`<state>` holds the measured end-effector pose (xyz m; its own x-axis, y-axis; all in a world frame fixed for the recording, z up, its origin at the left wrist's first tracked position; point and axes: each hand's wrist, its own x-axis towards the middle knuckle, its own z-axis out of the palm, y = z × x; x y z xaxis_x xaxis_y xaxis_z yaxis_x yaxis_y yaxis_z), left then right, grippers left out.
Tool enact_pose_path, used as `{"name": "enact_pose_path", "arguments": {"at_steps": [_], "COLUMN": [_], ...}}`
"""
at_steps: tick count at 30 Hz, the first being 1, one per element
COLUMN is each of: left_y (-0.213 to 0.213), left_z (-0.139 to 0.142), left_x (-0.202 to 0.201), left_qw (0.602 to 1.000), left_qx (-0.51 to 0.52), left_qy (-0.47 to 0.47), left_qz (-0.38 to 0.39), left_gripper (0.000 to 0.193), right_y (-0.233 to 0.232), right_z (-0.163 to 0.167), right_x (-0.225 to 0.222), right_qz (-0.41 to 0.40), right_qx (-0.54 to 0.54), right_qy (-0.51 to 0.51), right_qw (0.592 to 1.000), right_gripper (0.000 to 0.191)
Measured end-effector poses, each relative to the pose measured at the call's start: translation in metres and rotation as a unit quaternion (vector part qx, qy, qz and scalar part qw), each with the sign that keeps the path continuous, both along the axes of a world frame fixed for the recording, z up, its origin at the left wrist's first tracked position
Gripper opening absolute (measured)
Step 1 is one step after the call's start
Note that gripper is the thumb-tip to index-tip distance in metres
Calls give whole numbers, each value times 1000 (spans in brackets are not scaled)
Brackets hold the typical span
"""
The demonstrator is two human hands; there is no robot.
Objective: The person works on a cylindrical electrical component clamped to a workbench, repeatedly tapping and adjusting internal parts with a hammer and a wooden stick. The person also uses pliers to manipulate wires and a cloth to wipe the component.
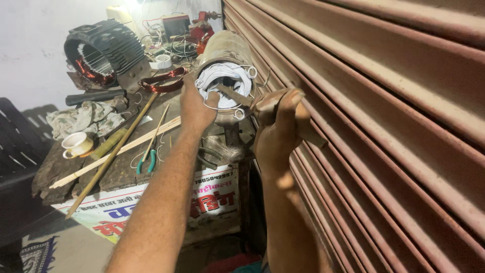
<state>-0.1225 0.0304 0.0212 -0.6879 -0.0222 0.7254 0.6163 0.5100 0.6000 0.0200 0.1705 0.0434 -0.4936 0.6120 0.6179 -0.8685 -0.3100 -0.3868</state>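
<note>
right: shutter [384,101] walls off stator [225,76] | left: sticks [121,146], pliers [147,161], cup [77,144] crowd bench [55,172] | above: open

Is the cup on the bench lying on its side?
No, the cup stands upright near the cloth.

A black finned motor housing [103,50] is sitting at the back of the wooden workbench [121,169], copper windings showing inside it. A loop of copper wire [162,81] is lying just beside it, near a roll of white tape [162,61]. A crumpled rag [83,118] is resting at the bench's left side, a white cup [77,145] sitting near it. Long wooden sticks [116,151] are lying slantwise across the top — green-handled pliers [147,161] among them. A ribbed metal shutter [384,126] is filling the right side.
</note>
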Motion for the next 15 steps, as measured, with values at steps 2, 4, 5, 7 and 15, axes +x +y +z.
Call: {"name": "enact_pose_path", "arguments": {"at_steps": [2,4,5,7,15], "left_y": [1,2,1,3,39], "left_z": [1,5,8,18,31], "left_x": [0,4,8,18,56], "left_qw": [1000,999,999,999,973], "left_qx": [-7,-9,-10,-3,14], "left_qy": [-20,-18,-6,-11,-190], "left_qz": [20,30,31,37,134], "left_gripper": [67,67,67,69,73], "right_y": [0,3,5,10,45], "right_z": [4,9,10,10,-4], "right_x": [0,4,10,27,76], "right_qz": [-7,-25,-4,37,-64], "right_qx": [26,83,69,42,190], "right_qy": [-16,28,50,95,110], "right_qw": [1000,996,996,994,974], "right_gripper": [49,48,48,49,58]}}
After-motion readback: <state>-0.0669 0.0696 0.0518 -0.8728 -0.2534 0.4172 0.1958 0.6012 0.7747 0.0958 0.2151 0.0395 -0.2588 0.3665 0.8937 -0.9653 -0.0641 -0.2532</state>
